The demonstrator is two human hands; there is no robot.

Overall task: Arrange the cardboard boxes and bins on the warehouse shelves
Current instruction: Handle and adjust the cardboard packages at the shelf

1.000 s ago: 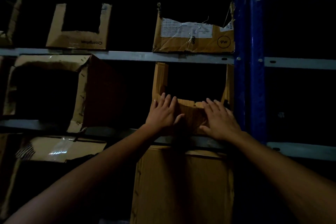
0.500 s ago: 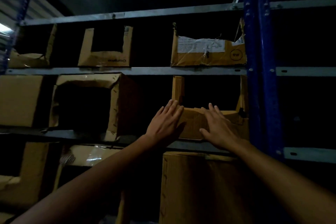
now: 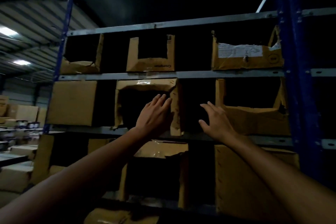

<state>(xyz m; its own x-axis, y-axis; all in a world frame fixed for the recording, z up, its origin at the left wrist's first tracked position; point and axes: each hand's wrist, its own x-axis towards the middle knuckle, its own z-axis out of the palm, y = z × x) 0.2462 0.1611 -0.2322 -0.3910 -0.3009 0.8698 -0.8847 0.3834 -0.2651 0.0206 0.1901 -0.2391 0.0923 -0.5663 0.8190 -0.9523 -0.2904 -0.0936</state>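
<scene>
A dim steel rack holds cut-open cardboard boxes on several levels. On the middle shelf stands a torn box with a big front hole (image 3: 174, 107); my left hand (image 3: 154, 116) is spread in front of its right edge, fingers straight. To its right a low-fronted cardboard bin (image 3: 254, 120) sits against the blue upright. My right hand (image 3: 216, 123) hovers open in the dark gap between the two boxes, just left of that bin. Whether either hand touches cardboard is unclear.
The blue upright (image 3: 298, 78) bounds the bay on the right. A closed box (image 3: 72, 102) sits at middle left. Three cut boxes line the upper shelf, one labelled (image 3: 245, 58). Larger boxes (image 3: 254, 178) fill the lower shelf. Stacked cartons (image 3: 20, 114) stand far left.
Both hands have left the low-fronted bin's front and shifted left; the left one is now at the torn box. The view has swung left and up.
</scene>
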